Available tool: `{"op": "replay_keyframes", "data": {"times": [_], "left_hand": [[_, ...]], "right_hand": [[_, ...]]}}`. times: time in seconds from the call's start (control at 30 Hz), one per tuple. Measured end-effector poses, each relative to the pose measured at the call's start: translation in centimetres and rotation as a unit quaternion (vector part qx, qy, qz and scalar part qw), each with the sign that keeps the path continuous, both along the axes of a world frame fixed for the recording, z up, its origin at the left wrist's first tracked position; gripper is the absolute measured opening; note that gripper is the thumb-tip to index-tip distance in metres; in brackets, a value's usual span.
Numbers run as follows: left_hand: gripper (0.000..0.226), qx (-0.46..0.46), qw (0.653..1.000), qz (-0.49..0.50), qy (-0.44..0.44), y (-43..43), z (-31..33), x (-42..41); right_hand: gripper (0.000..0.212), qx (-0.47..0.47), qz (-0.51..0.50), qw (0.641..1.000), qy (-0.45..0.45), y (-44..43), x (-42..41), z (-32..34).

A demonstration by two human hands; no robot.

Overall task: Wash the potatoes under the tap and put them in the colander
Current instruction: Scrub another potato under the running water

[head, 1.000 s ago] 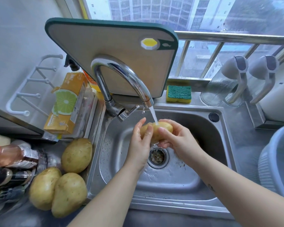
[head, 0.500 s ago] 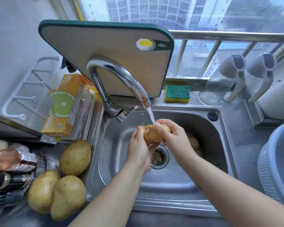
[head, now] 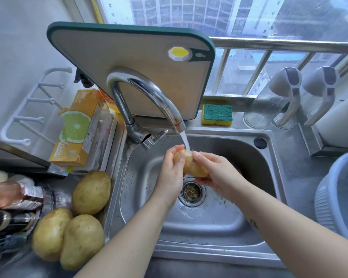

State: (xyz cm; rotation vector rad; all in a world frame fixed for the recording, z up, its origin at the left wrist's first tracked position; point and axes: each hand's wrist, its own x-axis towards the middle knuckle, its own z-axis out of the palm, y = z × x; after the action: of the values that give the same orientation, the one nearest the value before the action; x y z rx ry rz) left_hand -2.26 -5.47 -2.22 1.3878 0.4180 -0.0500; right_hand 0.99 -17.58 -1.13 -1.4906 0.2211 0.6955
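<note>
Left hand (head: 171, 174), right hand (head: 219, 174) grip potato (head: 193, 167) under tap (head: 149, 91) | potato partly covered | colander (head: 327, 201) cropped

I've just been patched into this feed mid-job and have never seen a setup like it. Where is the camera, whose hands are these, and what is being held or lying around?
There is no machine here: a person works with bare hands. The one picture comes from a camera worn on their head, looking forward and down. The left hand and right hand both grip one potato under water running from the tap, over the sink. Three more potatoes lie on the counter left of the sink. The colander sits at the right edge; no potato shows in the visible part. A sponge and a cutting board stand behind the sink.
</note>
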Motion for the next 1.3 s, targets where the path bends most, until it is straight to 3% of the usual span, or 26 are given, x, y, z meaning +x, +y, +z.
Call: {"op": "replay_keyframes", "data": {"times": [0.17,0.3,0.47,0.8,0.97,1.03,1.17,1.3], "left_hand": [[0.016,0.025,1.000,0.014,-0.010,0.0,-0.3,0.2],[0.017,0.028,0.999,0.012,-0.021,0.2,-0.2,0.3],[0.017,0.037,0.999,0.017,-0.030,0.2,0.3,0.3],[0.018,0.093,0.995,0.027,-0.039,0.4,0.1,0.7],[0.020,0.113,0.992,0.034,-0.034,0.3,-0.5,0.5],[0.019,0.113,0.992,0.035,-0.033,0.0,-0.5,0.3],[0.016,0.061,0.997,0.043,-0.022,0.2,-0.4,0.3],[0.024,0.017,0.998,0.055,-0.010,0.5,-0.4,0.4]], "right_hand": [[0.030,-0.093,0.050,0.984,-0.144,0.5,-0.5,-0.1],[0.046,-0.115,0.122,0.975,-0.143,0.1,-0.2,-0.5],[0.058,-0.110,0.134,0.973,-0.150,-0.1,0.0,-0.6],[0.015,-0.082,0.111,0.962,-0.237,1.4,-0.1,-0.9],[0.020,-0.140,0.069,0.951,-0.268,2.1,-0.4,-1.1],[0.029,-0.136,0.032,0.960,-0.241,2.4,-0.1,-1.1],[0.029,-0.029,0.013,0.998,-0.051,2.0,0.4,-0.5],[0.019,0.007,0.075,0.996,-0.041,0.8,0.6,-0.5]]}}
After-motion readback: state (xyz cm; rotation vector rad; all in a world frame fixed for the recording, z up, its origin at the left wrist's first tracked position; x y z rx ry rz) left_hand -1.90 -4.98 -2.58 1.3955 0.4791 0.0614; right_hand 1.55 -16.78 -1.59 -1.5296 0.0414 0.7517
